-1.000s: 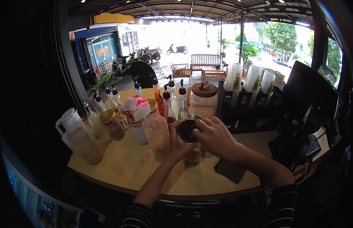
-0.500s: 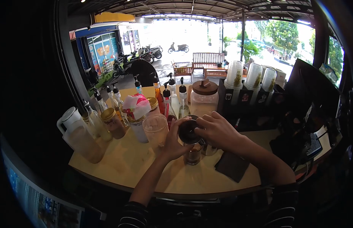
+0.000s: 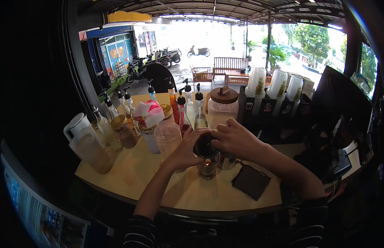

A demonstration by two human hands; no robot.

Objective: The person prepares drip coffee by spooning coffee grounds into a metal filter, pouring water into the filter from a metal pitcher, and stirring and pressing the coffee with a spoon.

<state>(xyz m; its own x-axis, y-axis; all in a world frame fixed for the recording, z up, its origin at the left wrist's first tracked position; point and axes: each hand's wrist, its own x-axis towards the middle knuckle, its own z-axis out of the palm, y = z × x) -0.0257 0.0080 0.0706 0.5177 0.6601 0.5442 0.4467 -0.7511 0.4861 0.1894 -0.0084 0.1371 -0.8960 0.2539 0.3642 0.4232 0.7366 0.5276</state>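
Observation:
My left hand (image 3: 185,148) is wrapped round the side of a dark round metal cup (image 3: 206,144), held above a small glass (image 3: 208,168) on the wooden counter (image 3: 138,182). On the cup's right rim, my right hand (image 3: 233,138) is closed, with its fingers bunched at the edge; whether it also holds something small inside is hidden. The small glass has dark liquid in it. Left of my hands stands a clear plastic container (image 3: 167,136). A dark folded cloth (image 3: 251,182) lies to the right of the glass.
Pump bottles (image 3: 199,107) and gold-lidded jars (image 3: 123,131) line the back and left, near a white-lidded pitcher (image 3: 90,142). Behind my hands is a wooden-lidded jar (image 3: 223,105). Stacked plastic cups (image 3: 256,84) stand in a black holder, with a dark monitor (image 3: 338,99) at right.
The view has shifted slightly. Both hands remain on the metal cup, which has tilted a little, and more of the small glass and cloth shows.

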